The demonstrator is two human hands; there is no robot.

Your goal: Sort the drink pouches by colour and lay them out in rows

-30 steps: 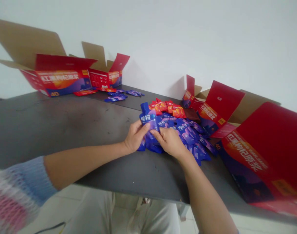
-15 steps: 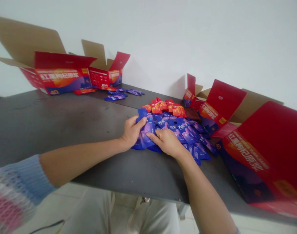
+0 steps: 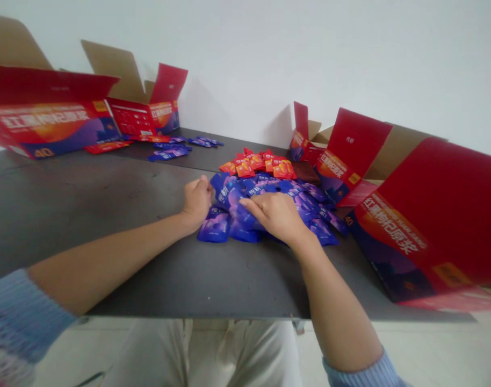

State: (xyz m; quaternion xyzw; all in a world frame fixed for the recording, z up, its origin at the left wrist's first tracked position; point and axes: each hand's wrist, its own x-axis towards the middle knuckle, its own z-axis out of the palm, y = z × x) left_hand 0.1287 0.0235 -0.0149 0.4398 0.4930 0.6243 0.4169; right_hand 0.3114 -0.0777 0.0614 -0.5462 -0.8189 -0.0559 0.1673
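A heap of purple sachets (image 3: pixel 241 215) lies on the dark table, with a cluster of red-orange sachets (image 3: pixel 255 163) just behind it. At the heap's left edge, my left hand (image 3: pixel 197 204) is closed with the fingers curled, right beside the upper left sachets. Whatever it may hold is hidden. My right hand (image 3: pixel 275 215) is closed over the middle of the heap. Its thumb lies along a purple sachet, and its curled fingers are partly hidden among the pouches.
Open red cartons stand on both sides: a large left carton (image 3: pixel 60 126), a smaller carton (image 3: pixel 141 115) behind it, a near right carton (image 3: pixel 414 236) and others beyond. Loose purple sachets (image 3: pixel 168 150) and red sachets (image 3: pixel 106 146) lie by the left cartons. The table's front edge (image 3: pixel 197 316) is close.
My left hand has moved left off the front of the purple sachet that it gripped, to the heap's edge. The purple sachets there now lie more spread out. The view has also shifted.
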